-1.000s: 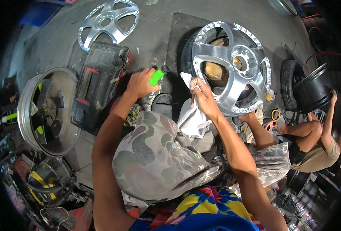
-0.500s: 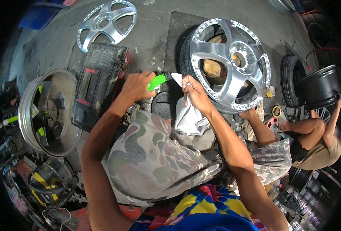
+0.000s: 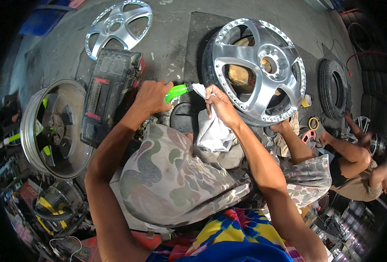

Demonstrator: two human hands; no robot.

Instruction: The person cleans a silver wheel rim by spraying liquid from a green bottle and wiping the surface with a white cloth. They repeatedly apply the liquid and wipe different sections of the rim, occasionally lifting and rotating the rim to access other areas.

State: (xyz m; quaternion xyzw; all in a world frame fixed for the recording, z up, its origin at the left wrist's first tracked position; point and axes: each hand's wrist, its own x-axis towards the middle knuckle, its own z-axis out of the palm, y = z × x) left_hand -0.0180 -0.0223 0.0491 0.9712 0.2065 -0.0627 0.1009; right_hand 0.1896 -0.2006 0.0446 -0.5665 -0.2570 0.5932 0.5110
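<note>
My left hand (image 3: 153, 97) is wrapped round a bright green bottle (image 3: 177, 92), tilted so its dark neck points right. In my right hand (image 3: 222, 105) is a white cloth (image 3: 212, 133). One bunched corner of it covers the bottle's mouth, while the rest hangs down between my knees. Just beyond my right hand, a silver five-spoke wheel face (image 3: 270, 53) with small bolts round its rim rests tilted on a black tyre (image 3: 208, 61). Brown blocks (image 3: 241, 75) show through its spokes.
A black toolbox (image 3: 115, 89) with red latches stands at my left, beside a wheel barrel (image 3: 29, 126). Another silver wheel face (image 3: 119, 27) lies farther off. At right are a loose tyre (image 3: 332, 89), yellow tape roll (image 3: 313, 123) and a seated co-worker (image 3: 355, 183).
My hands keep the bottle and cloth together, shifted only slightly. The co-worker at right no longer holds up the black wheel barrel; their arms are lower and one hand is blurred.
</note>
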